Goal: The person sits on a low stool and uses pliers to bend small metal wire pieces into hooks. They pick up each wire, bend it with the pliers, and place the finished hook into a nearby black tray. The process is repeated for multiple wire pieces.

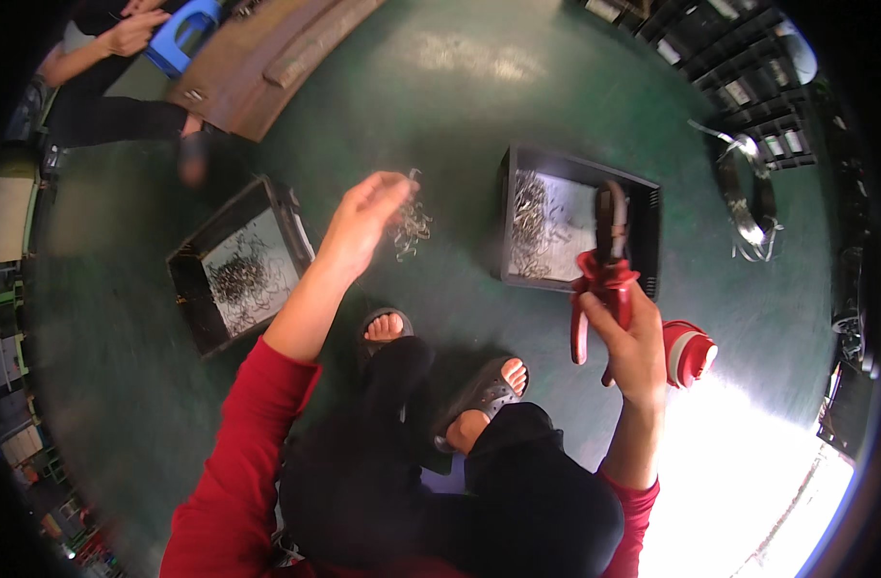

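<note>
My right hand (638, 347) is wrapped around the handles of red-handled pliers (606, 275), whose dark jaws point away from me over the right bin. Out to the left, my left hand (371, 214) is slightly blurred, its thumb and fingers drawn together; whatever is between them is too small to make out. Right beside its fingertips, small bent metal hooks (414, 231) lie in a loose heap on the green floor. The black bin on the right (580, 287) holds many similar pieces along its left side. Another black bin (209, 323) stands tilted in view at left, with a dark heap of small pieces.
A red, white-banded container (688, 354) stands by my right wrist. A coil of silvery wire (744, 197) lies at far right, near stacked black crates (739, 72). At the upper left are a brown wooden bench (258, 72), a blue plastic stool (182, 37) and another person's hand (132, 34).
</note>
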### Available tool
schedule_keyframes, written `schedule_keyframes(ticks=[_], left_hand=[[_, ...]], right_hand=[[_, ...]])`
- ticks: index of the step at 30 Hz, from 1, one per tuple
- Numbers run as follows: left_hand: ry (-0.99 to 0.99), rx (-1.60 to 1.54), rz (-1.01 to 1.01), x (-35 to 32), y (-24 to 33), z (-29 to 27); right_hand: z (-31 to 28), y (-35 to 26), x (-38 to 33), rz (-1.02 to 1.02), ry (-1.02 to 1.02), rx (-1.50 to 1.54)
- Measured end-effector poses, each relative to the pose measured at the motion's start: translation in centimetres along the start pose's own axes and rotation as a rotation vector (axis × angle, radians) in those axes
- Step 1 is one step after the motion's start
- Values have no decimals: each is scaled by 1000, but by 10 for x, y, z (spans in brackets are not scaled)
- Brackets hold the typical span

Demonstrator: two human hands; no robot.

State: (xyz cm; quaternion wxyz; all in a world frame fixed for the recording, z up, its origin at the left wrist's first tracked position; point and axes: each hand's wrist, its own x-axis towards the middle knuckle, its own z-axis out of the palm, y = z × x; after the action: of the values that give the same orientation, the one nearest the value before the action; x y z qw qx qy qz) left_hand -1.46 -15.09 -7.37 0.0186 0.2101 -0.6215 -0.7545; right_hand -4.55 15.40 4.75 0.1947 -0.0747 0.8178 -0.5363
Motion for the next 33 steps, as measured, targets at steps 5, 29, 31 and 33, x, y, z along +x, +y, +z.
schedule_keyframes(ticks=[5, 29, 31, 33], left_hand=[[-318, -114, 42, -65, 132, 27], [-414, 205, 392, -169, 225, 71], [-422, 252, 411, -169, 225, 71], [-420, 280, 414, -169, 226, 70]], right_hand=[[-16, -89, -42, -300, -181, -297], [-19, -124, -114, -212, -262, -184], [-20, -122, -113, -295, -262, -169], [-20, -121, -111, -324, -249, -191]])
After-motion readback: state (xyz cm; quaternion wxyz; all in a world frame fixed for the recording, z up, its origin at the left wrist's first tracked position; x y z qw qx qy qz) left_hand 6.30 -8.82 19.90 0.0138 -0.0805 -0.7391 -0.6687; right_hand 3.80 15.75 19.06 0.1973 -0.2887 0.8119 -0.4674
